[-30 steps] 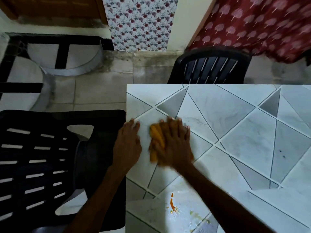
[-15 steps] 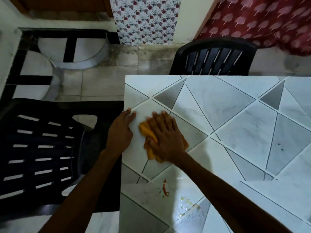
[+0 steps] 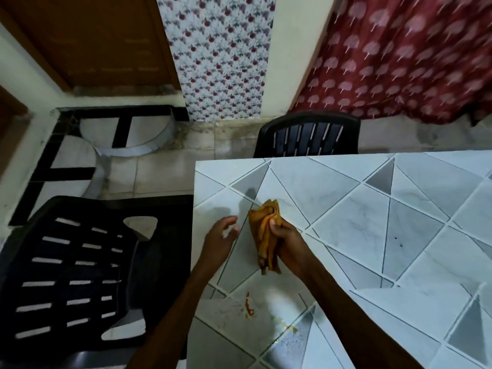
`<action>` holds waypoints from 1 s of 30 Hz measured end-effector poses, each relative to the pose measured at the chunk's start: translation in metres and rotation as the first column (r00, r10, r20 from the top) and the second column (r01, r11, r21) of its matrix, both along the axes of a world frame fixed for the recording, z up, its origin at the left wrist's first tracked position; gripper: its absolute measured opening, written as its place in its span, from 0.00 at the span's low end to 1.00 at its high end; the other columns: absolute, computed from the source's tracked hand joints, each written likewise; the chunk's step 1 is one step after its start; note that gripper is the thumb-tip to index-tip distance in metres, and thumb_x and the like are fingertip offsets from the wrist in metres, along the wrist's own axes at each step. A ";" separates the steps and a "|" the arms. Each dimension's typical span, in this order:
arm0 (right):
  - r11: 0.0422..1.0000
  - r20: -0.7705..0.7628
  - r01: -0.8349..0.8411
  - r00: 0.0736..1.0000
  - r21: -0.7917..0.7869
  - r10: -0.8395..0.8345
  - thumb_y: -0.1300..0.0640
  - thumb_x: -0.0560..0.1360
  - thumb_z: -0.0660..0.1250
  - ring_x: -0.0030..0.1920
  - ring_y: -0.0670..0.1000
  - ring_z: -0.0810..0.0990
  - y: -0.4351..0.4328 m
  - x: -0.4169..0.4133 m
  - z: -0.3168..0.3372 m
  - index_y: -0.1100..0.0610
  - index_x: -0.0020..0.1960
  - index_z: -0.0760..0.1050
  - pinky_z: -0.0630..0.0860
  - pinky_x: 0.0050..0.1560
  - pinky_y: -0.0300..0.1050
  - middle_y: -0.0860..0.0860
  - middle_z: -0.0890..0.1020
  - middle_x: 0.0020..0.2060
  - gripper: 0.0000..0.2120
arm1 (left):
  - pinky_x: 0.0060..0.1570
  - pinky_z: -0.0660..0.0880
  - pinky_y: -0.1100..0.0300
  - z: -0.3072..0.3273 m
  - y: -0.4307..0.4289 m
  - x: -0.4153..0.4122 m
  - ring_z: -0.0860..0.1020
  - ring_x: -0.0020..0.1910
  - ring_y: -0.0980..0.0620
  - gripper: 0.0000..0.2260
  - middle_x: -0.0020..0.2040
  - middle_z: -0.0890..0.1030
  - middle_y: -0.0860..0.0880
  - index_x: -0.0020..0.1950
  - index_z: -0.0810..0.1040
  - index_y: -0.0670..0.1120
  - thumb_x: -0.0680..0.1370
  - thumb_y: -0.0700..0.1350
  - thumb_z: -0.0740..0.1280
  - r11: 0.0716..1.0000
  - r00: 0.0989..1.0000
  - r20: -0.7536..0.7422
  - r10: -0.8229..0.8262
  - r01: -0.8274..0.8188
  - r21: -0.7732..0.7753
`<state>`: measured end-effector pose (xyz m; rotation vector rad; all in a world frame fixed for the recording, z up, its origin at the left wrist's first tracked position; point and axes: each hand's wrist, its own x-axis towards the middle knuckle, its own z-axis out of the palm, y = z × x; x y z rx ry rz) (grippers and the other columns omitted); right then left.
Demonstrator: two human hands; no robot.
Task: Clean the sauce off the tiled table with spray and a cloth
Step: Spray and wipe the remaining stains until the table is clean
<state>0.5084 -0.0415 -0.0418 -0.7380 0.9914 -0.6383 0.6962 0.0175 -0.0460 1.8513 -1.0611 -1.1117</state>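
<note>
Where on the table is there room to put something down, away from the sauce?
The far strip of the table beside the black chair is bare, and so is the right side with the grey triangles. The near left edge is crowded: the left hand, the right hand gripping the orange cloth, the red sauce and wet droplets.

Home interior, dining spot. White-and-grey triangle-patterned tiled table with seats drawn up: black slatted plastic chair at left side, second black plastic chair at far edge. Maroon fabric curtain with pale tree print hangs behind far seat. White floral-print panel with red flowers beside cream painted wall. Brown wooden door upper left. Beige floor tiles; black-and-white floor inlay near door. Dim indoor light.
</note>
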 end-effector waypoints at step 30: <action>0.815 -0.841 -0.239 0.279 -0.528 -0.463 0.47 0.77 0.59 0.56 0.68 0.77 -0.038 -0.162 -0.027 0.64 0.66 0.74 0.74 0.57 0.57 0.65 0.78 0.59 0.26 | 0.59 0.71 0.58 -0.027 -0.094 -0.109 0.74 0.66 0.45 0.25 0.69 0.73 0.43 0.71 0.69 0.44 0.77 0.46 0.71 0.982 0.960 0.208 -0.187 0.180 0.049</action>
